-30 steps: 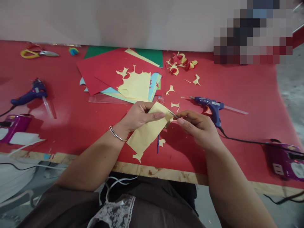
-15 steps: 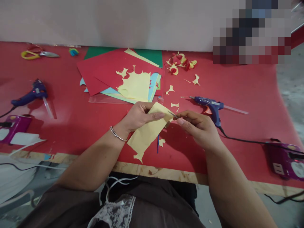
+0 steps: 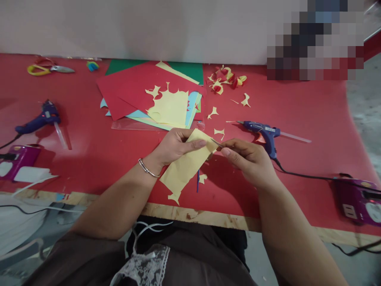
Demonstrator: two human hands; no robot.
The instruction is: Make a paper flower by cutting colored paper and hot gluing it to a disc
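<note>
My left hand grips a sheet of pale yellow paper, thumb on top and fingers underneath. The sheet slants toward me, its lower edge ragged with a small tail. My right hand is closed around small scissors; a thin metal blade lies over the sheet's right corner, while the handles are hidden by my fingers. Under the sheet's right edge, a blue stick and a yellow paper scrap lie on the red tabletop.
Beyond my hands lie stacked coloured papers and red-yellow paper flowers. A blue glue gun rests at right, another glue gun at left. Purple power boxes stand at both sides. Yellow-handled scissors lie far left.
Hands and paper stay nearly in place. The scissors' blade has shifted very slightly at the sheet's right corner.
</note>
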